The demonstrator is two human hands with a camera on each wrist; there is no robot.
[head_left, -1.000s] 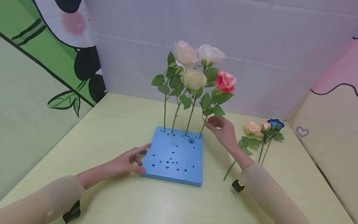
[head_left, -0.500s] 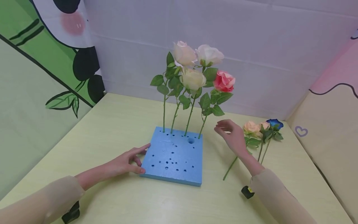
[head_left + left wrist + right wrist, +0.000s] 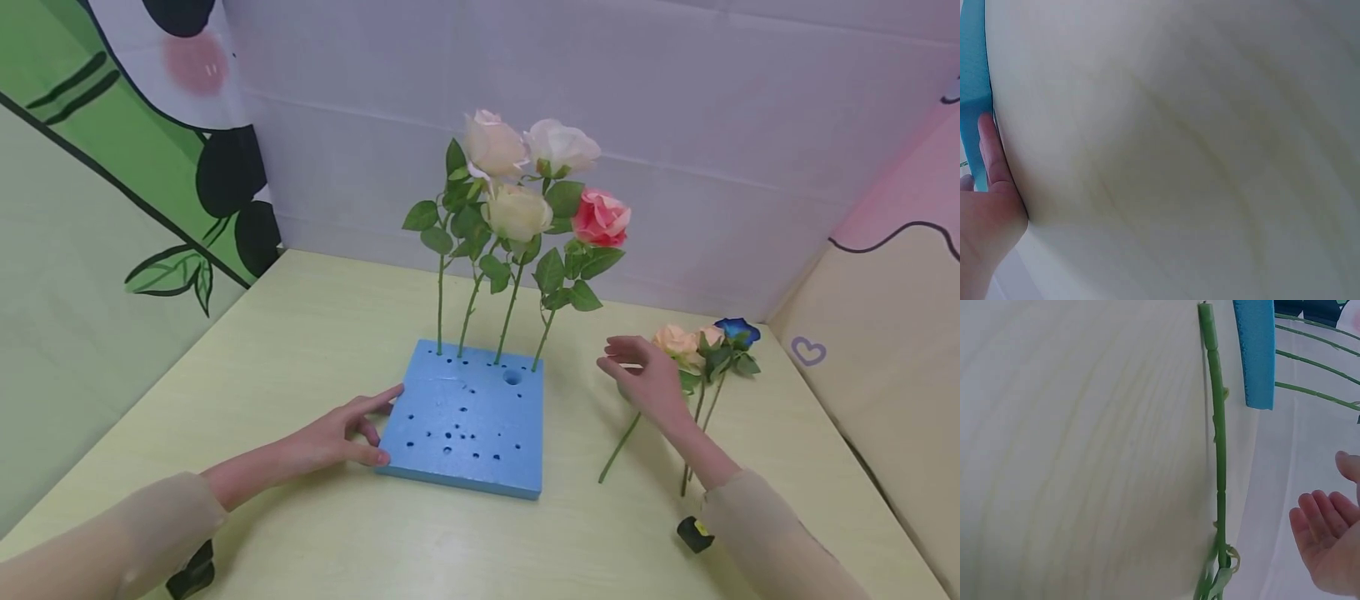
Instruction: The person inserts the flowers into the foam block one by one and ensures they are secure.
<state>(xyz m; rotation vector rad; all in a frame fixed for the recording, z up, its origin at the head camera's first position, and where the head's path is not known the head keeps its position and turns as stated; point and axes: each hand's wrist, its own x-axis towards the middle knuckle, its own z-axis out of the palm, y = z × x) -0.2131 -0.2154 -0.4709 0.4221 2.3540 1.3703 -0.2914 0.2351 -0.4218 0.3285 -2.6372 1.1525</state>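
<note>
A blue foam board [image 3: 435, 400] dotted with holes lies on the table. Along its far edge stand a blush rose [image 3: 495, 146], a white rose [image 3: 561, 148], a cream rose [image 3: 516, 212] and a pink-red rose [image 3: 602, 218], stems in the board. My left hand [image 3: 337, 437] touches the board's left side, index finger extended along it and thumb at the near corner. Holding nothing, my right hand [image 3: 648, 383] hovers right of the board with fingers loosely bent, as the right wrist view shows too. Below it lies a loose rose stem [image 3: 1219, 456].
Loose peach roses [image 3: 675, 340] and a blue rose [image 3: 738, 332] lie at the right of the pale table [image 3: 337, 300], partly behind my right hand and forearm. A light cloth wall [image 3: 360, 167] rises behind the table. Painted panels flank both sides.
My right hand has come away from the pink-red rose's stem and moved right and nearer, toward the loose roses. My left hand keeps its place on the board.
</note>
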